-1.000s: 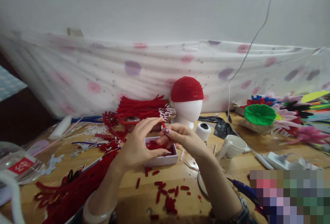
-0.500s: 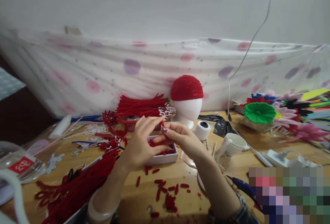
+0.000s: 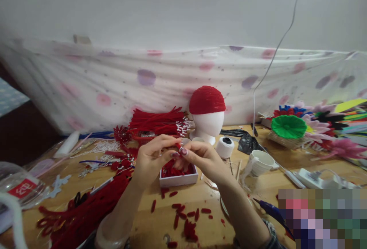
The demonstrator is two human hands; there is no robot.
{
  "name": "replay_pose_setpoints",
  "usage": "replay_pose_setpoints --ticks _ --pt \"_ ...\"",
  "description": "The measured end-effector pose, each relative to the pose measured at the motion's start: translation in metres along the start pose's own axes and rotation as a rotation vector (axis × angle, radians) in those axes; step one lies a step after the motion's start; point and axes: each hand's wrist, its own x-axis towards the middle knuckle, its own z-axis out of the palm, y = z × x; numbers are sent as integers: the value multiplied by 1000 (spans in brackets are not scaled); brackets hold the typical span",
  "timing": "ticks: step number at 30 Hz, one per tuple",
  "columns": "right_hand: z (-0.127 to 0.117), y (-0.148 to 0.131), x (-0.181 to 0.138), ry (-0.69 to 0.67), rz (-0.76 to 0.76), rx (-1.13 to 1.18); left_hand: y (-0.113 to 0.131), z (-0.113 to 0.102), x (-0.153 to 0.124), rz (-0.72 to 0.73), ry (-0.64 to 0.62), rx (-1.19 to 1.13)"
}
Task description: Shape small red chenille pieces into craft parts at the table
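My left hand point(image 3: 151, 159) and my right hand point(image 3: 205, 159) meet above a small white box point(image 3: 178, 181). Between their fingertips is a short red chenille stem piece point(image 3: 179, 146), pinched from both sides and partly covered by the fingers. Red fuzzy pieces point(image 3: 172, 170) fill the box below. More short red pieces point(image 3: 180, 214) lie loose on the wooden table in front of it. Behind the box, red chenille stems point(image 3: 156, 121) are heaped in a red basket point(image 3: 142, 138).
A white foam head point(image 3: 208, 125) with a red-wrapped top stands behind the hands, beside a thread cone point(image 3: 224, 147). To the right are a white cup point(image 3: 260, 163), blue-handled pliers point(image 3: 271, 211), a power strip point(image 3: 311, 180) and fuzzy flowers point(image 3: 289, 126). A clear plastic container point(image 3: 21, 184) sits left.
My left thumb and fingers have drawn in from a spread pose to pinch the red piece. Both hands have dropped slightly, and more of the box shows.
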Motion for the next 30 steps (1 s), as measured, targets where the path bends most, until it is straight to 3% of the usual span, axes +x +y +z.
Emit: replay_pose_setpoints --ticks 8,13,16,20,24,30 --pt "11 -6 -12 59 -77 -65 2 7 1 186 14 -74" --pt "13 -10 -16 101 -164 -225 0 6 0 296 24 -62" --pt "12 -10 -16 109 -280 -459 2 6 -1 273 42 -40" --pt "9 -10 -16 169 -552 -857 8 5 -1 206 66 -8" --pt "10 -11 -16 187 -697 -1015 13 6 -1 183 67 26" --pt "9 -10 -17 165 -776 -1172 14 6 -2 148 50 51"
